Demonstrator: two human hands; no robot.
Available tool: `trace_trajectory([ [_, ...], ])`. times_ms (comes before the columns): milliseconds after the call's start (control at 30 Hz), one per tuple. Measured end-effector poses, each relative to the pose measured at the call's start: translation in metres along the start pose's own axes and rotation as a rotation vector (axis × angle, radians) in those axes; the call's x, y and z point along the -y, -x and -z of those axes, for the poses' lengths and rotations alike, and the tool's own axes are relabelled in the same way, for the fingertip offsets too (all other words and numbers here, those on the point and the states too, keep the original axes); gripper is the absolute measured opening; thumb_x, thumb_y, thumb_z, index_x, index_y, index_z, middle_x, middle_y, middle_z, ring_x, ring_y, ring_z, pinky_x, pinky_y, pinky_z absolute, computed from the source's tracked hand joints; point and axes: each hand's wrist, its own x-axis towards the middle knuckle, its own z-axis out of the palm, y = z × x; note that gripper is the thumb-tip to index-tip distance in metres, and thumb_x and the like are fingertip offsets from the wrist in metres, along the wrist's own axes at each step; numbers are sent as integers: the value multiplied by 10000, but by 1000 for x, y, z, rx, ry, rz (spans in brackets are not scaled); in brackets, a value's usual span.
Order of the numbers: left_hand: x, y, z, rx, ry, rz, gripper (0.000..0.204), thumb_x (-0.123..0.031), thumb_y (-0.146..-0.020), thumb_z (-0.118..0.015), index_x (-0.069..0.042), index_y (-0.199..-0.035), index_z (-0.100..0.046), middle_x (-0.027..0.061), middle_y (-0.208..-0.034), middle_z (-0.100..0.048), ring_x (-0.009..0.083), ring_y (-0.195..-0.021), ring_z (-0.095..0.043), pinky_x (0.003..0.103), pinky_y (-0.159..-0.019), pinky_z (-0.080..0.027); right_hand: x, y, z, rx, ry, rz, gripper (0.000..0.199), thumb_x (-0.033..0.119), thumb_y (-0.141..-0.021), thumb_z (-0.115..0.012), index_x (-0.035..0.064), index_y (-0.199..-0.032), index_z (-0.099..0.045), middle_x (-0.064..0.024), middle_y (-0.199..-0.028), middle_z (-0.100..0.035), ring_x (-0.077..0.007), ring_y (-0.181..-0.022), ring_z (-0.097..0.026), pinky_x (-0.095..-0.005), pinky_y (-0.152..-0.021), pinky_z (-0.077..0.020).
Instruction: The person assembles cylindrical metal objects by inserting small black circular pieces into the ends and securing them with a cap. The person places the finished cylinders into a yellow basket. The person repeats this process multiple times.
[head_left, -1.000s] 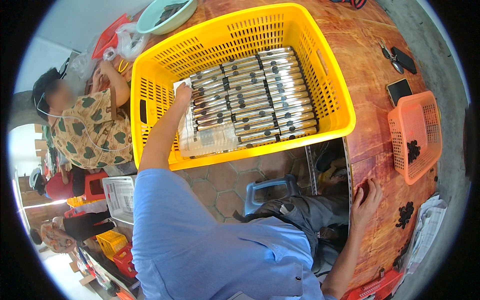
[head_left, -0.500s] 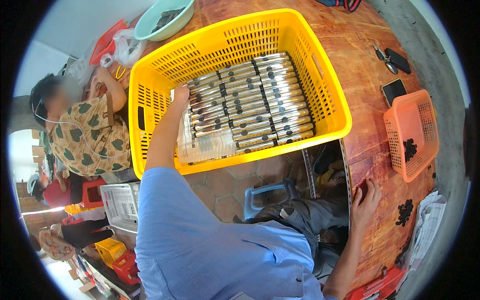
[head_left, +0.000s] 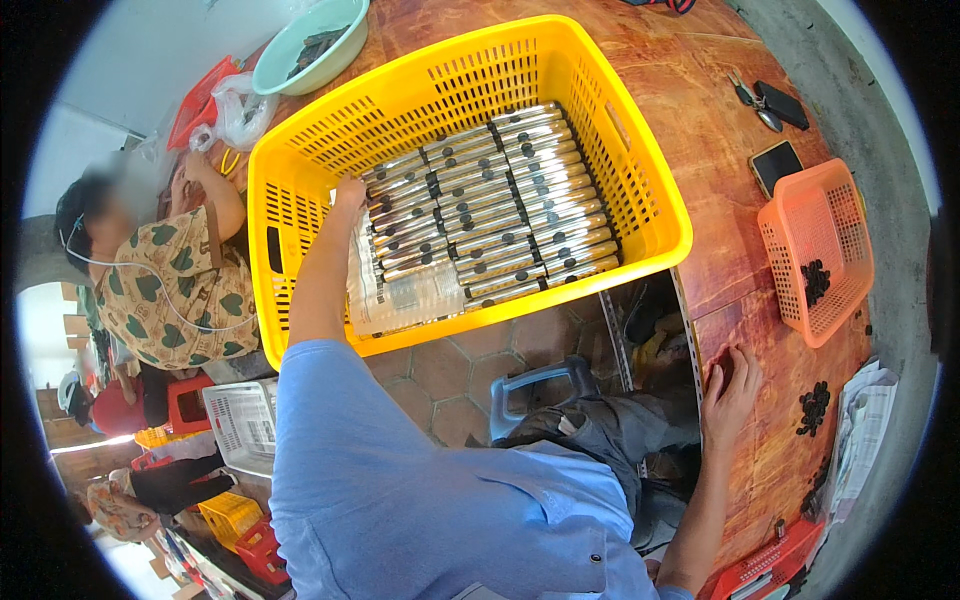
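Left hand [head_left: 348,193] is resting, fingers bent, by translucent white plastic sheet [head_left: 405,303]; I can't tell its hold | silver metal tubes [head_left: 498,226] are lying inside slotted yellow plastic crate [head_left: 560,292] | right hand [head_left: 733,388] is lying half-open on orange-brown wood-grained table [head_left: 730,240]

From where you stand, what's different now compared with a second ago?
Little: the whole view has shifted slightly, so the yellow slotted plastic basket appears a little further left. I see nothing newly grasped or let go. The left hand stays at the white translucent sheet's upper end; the right hand stays on the reddish-brown table.
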Motion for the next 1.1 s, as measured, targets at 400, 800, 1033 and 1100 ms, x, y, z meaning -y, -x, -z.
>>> trace_trajectory([
  [400, -90, 94, 34, -86, -174, -307, 326, -153, -956, -617, -23, -1247, -683, 87, -1140, -708, 178, -990, -645, 298, -781, -503, 2, 1, 1, 9, -46, 20, 326, 126, -961, -615, -21, -1249, -568, -218, -1311, -555, -415, -1200, -527, -477, -1033, -436],
  [800, -187, 410, -130, 239, -270, -1399, 243, -23, -1033, -524, 30, -1249, -622, 153, -1253, -650, 260, -1154, -622, 351, -991, -491, -2, 40, 22, -309, -300, -22, 208, 163, -866, -687, 33, -1026, -665, -142, -1091, -646, -337, -1031, -606, -452, -932, -483],
  [1033, -107, 596, -283, 1072, -321, -1535, 244, -18, -940, -636, 2, -1182, -649, 189, -1210, -647, 348, -1146, -611, 424, -1030, -455, -35, 138, 115, -620, -202, -163, 207, 93, -797, -751, 40, -986, -683, -98, -1020, -675, -294, -970, -645, -427, -876, -519],
  [1100, -97, 633, -314, 1212, -322, -1527, 298, -54, -917, -658, 0, -1210, -638, 194, -1248, -612, 372, -1174, -582, 437, -1029, -450, -47, 181, 154, -673, -62, -303, 185, 80, -788, -752, 44, -960, -695, -87, -948, -698, -294, -877, -674, -422, -809, -541],
])
